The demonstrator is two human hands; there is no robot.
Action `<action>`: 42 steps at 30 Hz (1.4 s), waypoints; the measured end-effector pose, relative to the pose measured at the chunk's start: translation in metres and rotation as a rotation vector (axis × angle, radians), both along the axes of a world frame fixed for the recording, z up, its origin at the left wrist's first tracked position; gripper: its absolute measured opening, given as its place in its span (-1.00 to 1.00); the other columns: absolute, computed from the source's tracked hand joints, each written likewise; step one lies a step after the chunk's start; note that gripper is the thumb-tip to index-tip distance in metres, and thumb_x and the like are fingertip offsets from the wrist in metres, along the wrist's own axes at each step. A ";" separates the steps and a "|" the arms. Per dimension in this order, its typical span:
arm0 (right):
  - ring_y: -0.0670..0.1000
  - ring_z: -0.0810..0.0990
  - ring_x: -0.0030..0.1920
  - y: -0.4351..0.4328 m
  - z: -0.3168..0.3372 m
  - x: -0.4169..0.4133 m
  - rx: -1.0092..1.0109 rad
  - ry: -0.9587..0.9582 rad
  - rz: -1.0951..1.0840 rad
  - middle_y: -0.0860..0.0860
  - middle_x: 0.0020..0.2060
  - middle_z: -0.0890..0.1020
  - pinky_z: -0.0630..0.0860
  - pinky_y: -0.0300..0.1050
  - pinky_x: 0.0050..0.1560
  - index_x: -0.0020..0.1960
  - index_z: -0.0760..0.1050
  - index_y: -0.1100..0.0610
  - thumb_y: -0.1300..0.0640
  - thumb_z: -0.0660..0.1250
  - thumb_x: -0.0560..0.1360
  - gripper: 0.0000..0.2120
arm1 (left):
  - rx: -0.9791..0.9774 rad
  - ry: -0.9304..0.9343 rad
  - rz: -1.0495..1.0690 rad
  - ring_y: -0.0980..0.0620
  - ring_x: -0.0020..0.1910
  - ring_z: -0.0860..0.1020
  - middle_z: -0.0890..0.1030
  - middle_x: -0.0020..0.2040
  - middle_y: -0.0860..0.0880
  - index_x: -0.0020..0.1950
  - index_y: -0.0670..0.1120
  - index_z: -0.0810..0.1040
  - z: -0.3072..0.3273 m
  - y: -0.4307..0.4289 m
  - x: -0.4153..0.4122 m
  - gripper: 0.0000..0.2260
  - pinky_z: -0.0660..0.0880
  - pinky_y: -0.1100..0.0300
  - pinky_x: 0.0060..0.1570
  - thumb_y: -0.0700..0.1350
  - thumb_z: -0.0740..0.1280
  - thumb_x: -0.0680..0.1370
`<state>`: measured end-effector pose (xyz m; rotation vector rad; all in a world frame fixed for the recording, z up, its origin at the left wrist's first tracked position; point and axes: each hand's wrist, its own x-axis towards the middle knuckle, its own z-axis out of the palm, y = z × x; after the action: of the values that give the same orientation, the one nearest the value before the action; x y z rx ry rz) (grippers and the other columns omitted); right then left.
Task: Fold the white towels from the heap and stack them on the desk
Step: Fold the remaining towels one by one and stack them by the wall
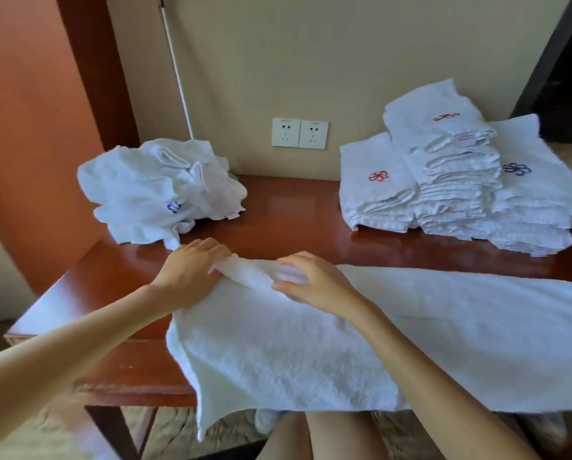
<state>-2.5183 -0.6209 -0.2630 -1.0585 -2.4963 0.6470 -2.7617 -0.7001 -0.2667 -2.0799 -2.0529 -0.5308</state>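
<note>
The desk's (278,220) near edge is draped by a towel (410,327), which is cut off at the right. A stack (460,180) is set at the desk's far right, the heap (158,190) at its far left. The towel's bunched corner is gripped by the left hand (191,263) and the right hand (311,282); the fingertips are blurred.

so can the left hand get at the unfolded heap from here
Probably yes: the heap lies just beyond the left hand with only bare desk between, but it must first release the spread towel.
</note>
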 end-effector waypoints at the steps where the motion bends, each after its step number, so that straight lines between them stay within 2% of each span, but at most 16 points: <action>1: -0.12 0.45 0.29 -0.003 -0.003 -0.006 0.026 -0.008 -0.003 -0.17 0.29 0.47 0.39 -0.12 0.27 0.36 0.45 -0.05 -0.21 0.39 0.45 -0.47 | -0.011 -0.036 0.024 -0.03 0.20 0.50 0.53 0.23 0.05 0.25 0.05 0.52 0.000 -0.002 -0.007 -0.69 0.48 0.08 0.09 -0.18 0.30 0.52; 4: -0.13 0.43 0.30 -0.010 -0.009 -0.006 0.056 0.002 -0.043 -0.17 0.30 0.46 0.38 -0.13 0.28 0.37 0.44 -0.03 -0.24 0.40 0.42 -0.41 | -0.098 -0.083 -0.032 -0.03 0.35 0.40 0.45 0.37 0.03 0.42 0.08 0.37 0.003 0.000 -0.011 -0.49 0.37 0.08 0.29 -0.22 0.29 0.49; 6: -0.15 0.43 0.29 -0.015 -0.011 0.001 0.052 0.021 -0.056 -0.19 0.30 0.46 0.37 -0.11 0.31 0.35 0.46 -0.05 -0.28 0.41 0.39 -0.40 | -0.180 -0.038 -0.089 -0.01 0.41 0.32 0.39 0.43 0.04 0.52 0.12 0.19 0.007 0.002 -0.004 -0.34 0.21 0.03 0.43 -0.25 0.28 0.47; 8: -0.14 0.41 0.33 -0.020 -0.015 0.010 0.095 0.004 -0.050 -0.17 0.33 0.45 0.33 -0.12 0.35 0.35 0.47 -0.07 -0.26 0.42 0.39 -0.41 | -0.259 0.030 -0.143 0.03 0.48 0.21 0.31 0.47 0.07 0.53 0.17 0.13 0.013 0.003 0.004 -0.27 0.03 -0.06 0.50 -0.28 0.28 0.45; 11: -0.12 0.33 0.40 -0.031 -0.018 0.024 0.137 0.010 -0.056 -0.15 0.40 0.39 0.23 -0.23 0.36 0.44 0.37 -0.04 -0.17 0.40 0.46 -0.40 | -0.345 0.169 -0.221 0.09 0.52 0.07 0.19 0.51 0.09 0.48 0.15 0.25 0.022 0.005 0.011 -0.33 -0.14 -0.10 0.49 -0.31 0.30 0.44; 14: -0.16 0.29 0.41 -0.036 -0.017 0.038 0.128 0.015 -0.057 -0.19 0.42 0.36 0.21 -0.25 0.37 0.48 0.29 -0.07 -0.14 0.37 0.49 -0.39 | -0.261 0.300 -0.264 0.07 0.43 0.25 0.33 0.40 0.06 0.36 0.03 0.40 0.030 0.005 0.008 -0.51 -0.08 -0.02 0.49 -0.18 0.38 0.45; 16: -0.18 0.30 0.40 -0.038 -0.016 0.045 0.133 0.015 -0.052 -0.22 0.40 0.37 0.20 -0.30 0.33 0.47 0.31 -0.08 -0.12 0.37 0.50 -0.42 | -0.150 0.299 -0.302 0.08 0.22 0.39 0.45 0.21 0.07 0.23 -0.01 0.49 0.031 0.002 0.006 -0.65 0.11 0.17 0.38 -0.11 0.41 0.46; 17: -0.18 0.32 0.39 -0.038 -0.016 0.047 0.150 0.010 -0.041 -0.22 0.39 0.38 0.19 -0.34 0.31 0.46 0.33 -0.08 -0.11 0.37 0.51 -0.44 | -0.086 0.259 -0.322 0.07 0.11 0.42 0.49 0.10 0.07 0.13 -0.03 0.53 0.031 -0.001 0.004 -0.73 0.19 0.25 0.21 -0.11 0.42 0.45; 20: -0.18 0.35 0.36 -0.040 -0.014 0.048 0.231 -0.021 0.001 -0.21 0.37 0.42 0.16 -0.45 0.28 0.45 0.36 -0.06 -0.02 0.32 0.56 -0.53 | 0.041 0.111 -0.337 -0.01 -0.10 0.49 0.47 -0.16 0.07 -0.13 -0.08 0.55 0.032 -0.007 -0.001 -0.87 0.23 0.23 -0.12 -0.24 0.42 0.38; 24: -0.10 0.42 0.36 -0.041 -0.014 0.050 0.369 -0.034 0.041 -0.14 0.34 0.49 0.33 -0.15 0.38 0.39 0.45 -0.02 0.19 0.20 0.63 -0.64 | 0.065 0.117 -0.379 0.03 -0.23 0.46 0.42 -0.25 0.11 -0.27 0.00 0.44 0.036 -0.018 -0.005 -0.76 0.38 0.14 -0.25 -0.28 0.44 0.33; 27: -0.17 0.39 0.38 -0.047 -0.014 0.057 0.314 0.050 0.030 -0.18 0.34 0.48 0.32 -0.21 0.39 0.39 0.44 -0.03 0.18 0.15 0.65 -0.65 | 0.102 0.205 -0.435 0.09 -0.31 0.37 0.33 -0.33 0.16 -0.31 -0.01 0.42 0.035 -0.028 -0.007 -0.73 0.37 0.18 -0.33 -0.27 0.48 0.30; 31: -0.19 0.35 0.40 -0.059 -0.020 0.064 0.323 -0.018 0.083 -0.19 0.37 0.44 0.30 -0.24 0.40 0.41 0.41 -0.06 0.18 0.15 0.65 -0.63 | 0.077 0.252 -0.462 0.11 -0.39 0.32 0.29 -0.39 0.16 -0.32 -0.04 0.41 0.028 -0.046 -0.010 -0.68 0.11 0.40 -0.46 -0.33 0.51 0.23; 35: -0.24 0.25 0.43 -0.064 -0.030 0.065 0.323 -0.061 0.096 -0.22 0.41 0.37 0.19 -0.31 0.41 0.43 0.37 -0.09 0.19 0.16 0.65 -0.61 | 0.043 0.250 -0.407 0.09 -0.39 0.37 0.41 -0.32 0.12 -0.21 -0.02 0.44 0.012 -0.052 -0.015 -0.69 0.29 0.22 -0.53 -0.30 0.50 0.27; 38: -0.25 0.21 0.45 -0.066 -0.032 0.064 0.297 -0.035 0.080 -0.23 0.43 0.34 0.17 -0.29 0.44 0.43 0.36 -0.10 0.17 0.15 0.65 -0.61 | 0.044 0.254 -0.382 0.06 -0.36 0.42 0.48 -0.26 0.09 -0.16 -0.02 0.46 0.009 -0.053 -0.016 -0.64 0.32 0.22 -0.55 -0.35 0.50 0.24; 40: -0.25 0.15 0.47 -0.067 -0.030 0.064 0.245 -0.045 0.076 -0.22 0.46 0.29 0.10 -0.24 0.48 0.45 0.34 -0.12 0.07 0.13 0.65 -0.63 | 0.039 0.311 -0.395 0.06 -0.38 0.40 0.49 -0.24 0.06 -0.14 -0.03 0.47 0.010 -0.054 -0.017 -0.61 0.15 0.38 -0.53 -0.40 0.48 0.22; 42: -0.25 0.03 0.51 -0.069 -0.028 0.062 0.203 -0.112 0.104 -0.22 0.51 0.17 -0.05 -0.18 0.52 0.48 0.25 -0.18 -0.15 0.08 0.61 -0.56 | 0.000 0.366 -0.379 0.03 -0.38 0.45 0.53 -0.22 0.04 -0.11 -0.04 0.52 0.009 -0.054 -0.020 -0.64 0.03 0.45 -0.45 -0.39 0.47 0.24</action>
<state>-2.4564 -0.6903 -0.2910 -0.9187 -2.6600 0.3603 -2.7817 -0.7539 -0.2579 -2.3672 -1.4708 -0.1754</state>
